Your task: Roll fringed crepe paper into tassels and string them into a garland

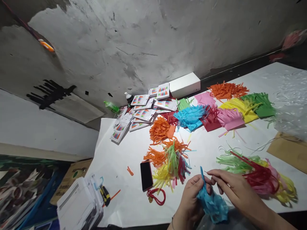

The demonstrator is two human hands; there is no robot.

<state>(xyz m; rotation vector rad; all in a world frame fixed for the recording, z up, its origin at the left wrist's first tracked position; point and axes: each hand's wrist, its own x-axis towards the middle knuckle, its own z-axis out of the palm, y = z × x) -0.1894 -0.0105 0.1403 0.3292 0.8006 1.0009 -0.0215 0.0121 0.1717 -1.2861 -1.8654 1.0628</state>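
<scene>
At the table's near edge, the left hand [190, 193] clamps thumb and fingers on the twisted top of a blue paper tassel [214, 209], whose crumpled strips hang below the grip. Close beside it is the right hand [233, 187], fingers bent toward the tassel's top — whether its fingertips are pinched on something thin, I cannot tell.

Just beyond the right wrist lie loose green, red, pink and yellow strips [261, 174]; left of the hands, a dark phone [146, 175] and a red strap [160, 201] lie beside a mixed bundle of tassels [171, 159]. Farther out on the white table [124, 204], fringed papers [192, 117] spread in a row — blue, red, pink, yellow, green, orange. Next to them, printed packs [144, 114] are heaped near a long white box [185, 85], before a scuffed grey wall [134, 44].
</scene>
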